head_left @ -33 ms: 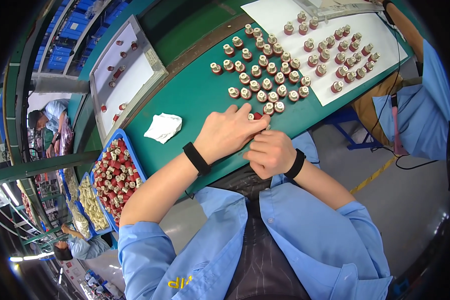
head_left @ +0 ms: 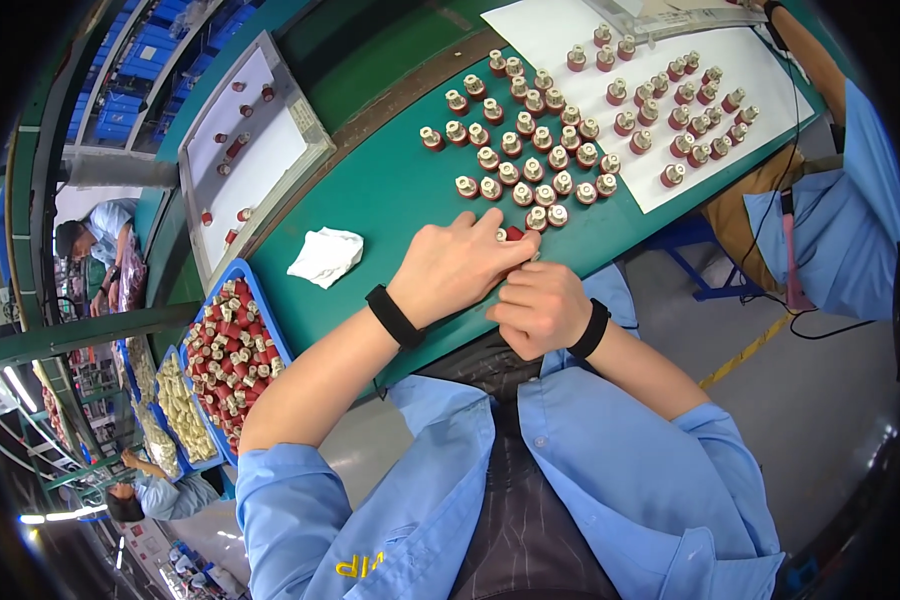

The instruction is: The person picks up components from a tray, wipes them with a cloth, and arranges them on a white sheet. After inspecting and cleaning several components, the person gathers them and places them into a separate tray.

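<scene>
- While both hands meet close to the near edge of the green table [head_left: 385,175], the left hand [head_left: 460,265] arches palm down, its fingers bent and only slightly parted.
- A red-and-silver part [head_left: 512,234] shows at the left fingertips, near that same edge and just short of the standing parts; whether the fingers grip it or merely cover it, I cannot tell.
- The right hand [head_left: 542,312] is curled almost into a fist just beside the left thumb; a sliver of metal shows between the hands, but which fingers have hold of it, I cannot tell.
- Each wrist wears a black band [head_left: 393,317].
- Standing parts [head_left: 511,145], red below and silver above, spread from just beyond the hands toward the table's far edge.
- More of them stand on a white sheet [head_left: 545,30] toward the table's right end, where a pale-framed tray [head_left: 680,18] overlaps the sheet's far side.
- A crumpled white cloth [head_left: 326,257] lies left of the hands, toward the table's left end.
- At the table's near-left corner sits a blue bin [head_left: 240,267] heaped with red-and-silver pieces; cream pieces [head_left: 183,405] fill another bin beside it.
- A framed white tray [head_left: 270,130] by the far-left corner carries a few scattered red pieces.
- Past the right end shows a co-worker's blue sleeve [head_left: 870,150].
</scene>
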A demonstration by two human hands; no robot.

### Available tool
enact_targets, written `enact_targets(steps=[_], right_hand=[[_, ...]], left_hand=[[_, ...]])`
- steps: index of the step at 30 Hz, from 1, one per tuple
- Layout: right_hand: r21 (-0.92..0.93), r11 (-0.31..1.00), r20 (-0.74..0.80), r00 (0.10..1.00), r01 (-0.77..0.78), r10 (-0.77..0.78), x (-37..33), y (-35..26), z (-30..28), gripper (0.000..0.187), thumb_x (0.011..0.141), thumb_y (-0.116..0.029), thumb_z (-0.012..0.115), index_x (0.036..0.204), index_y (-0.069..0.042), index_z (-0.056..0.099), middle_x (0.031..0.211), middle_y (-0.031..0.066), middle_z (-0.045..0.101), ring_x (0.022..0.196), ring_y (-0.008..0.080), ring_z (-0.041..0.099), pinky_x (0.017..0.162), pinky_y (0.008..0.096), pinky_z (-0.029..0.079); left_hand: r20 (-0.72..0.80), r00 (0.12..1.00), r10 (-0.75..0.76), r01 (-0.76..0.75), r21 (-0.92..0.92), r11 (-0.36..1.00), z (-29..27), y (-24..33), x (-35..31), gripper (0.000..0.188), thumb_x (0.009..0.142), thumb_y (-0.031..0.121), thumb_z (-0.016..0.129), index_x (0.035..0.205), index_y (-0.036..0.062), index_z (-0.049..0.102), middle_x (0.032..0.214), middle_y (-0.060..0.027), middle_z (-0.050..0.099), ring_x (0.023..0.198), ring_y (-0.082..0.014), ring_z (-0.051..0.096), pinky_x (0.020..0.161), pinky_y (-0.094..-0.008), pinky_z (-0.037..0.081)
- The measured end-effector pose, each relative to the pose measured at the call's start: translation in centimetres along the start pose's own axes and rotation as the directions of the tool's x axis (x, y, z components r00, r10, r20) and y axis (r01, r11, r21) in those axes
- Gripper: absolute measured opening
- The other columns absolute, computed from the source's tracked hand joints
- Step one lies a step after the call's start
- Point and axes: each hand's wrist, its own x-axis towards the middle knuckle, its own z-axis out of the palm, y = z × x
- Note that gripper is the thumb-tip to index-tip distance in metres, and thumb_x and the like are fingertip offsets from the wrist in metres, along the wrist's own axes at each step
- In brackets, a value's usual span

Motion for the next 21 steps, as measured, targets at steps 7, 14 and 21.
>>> enact_targets(steps=[7,14,21], right_hand=[[0.097,0.995,-0.004,1.0,0.02,-0.02,0.0,0.1,-0.2,0.014,0.052,-0.003,0.062,0.066,-0.007,0.063,0.058,0.0031,0.051,0.054,0.021,0.052,0.05,0.0327,0.041],[0.183,0.983,-0.062,0.998,0.023,-0.012,-0.5,0.1,-0.2,0.015,0.051,0.0,0.061,0.065,-0.005,0.063,0.056,0.0049,0.051,0.051,0.0229,0.051,0.048,0.0334,0.04],[0.199,0.979,-0.086,0.996,0.037,-0.02,-0.3,0.2,-0.2,0.015,0.051,0.001,0.06,0.065,-0.004,0.063,0.055,0.0046,0.049,0.049,0.0229,0.049,0.046,0.0334,0.037]], left_hand=[[-0.002,1.0,0.005,-0.005,0.032,0.999,0.3,0.2,-0.1,0.028,0.082,0.023,0.066,0.109,0.0275,0.06,0.081,-0.0062,0.053,0.065,-0.0203,0.062,0.04,-0.0321,0.043],[0.06,0.997,-0.038,0.044,-0.103,0.994,-0.4,0.8,-0.1,0.026,0.086,0.023,0.065,0.112,0.0226,0.061,0.081,-0.0069,0.055,0.063,-0.0228,0.062,0.043,-0.0346,0.044],[-0.017,0.999,-0.036,0.033,-0.126,0.991,0.1,0.5,-1.0,0.022,0.088,0.024,0.064,0.109,0.0207,0.06,0.079,-0.0071,0.054,0.061,-0.0235,0.063,0.043,-0.0368,0.044]])
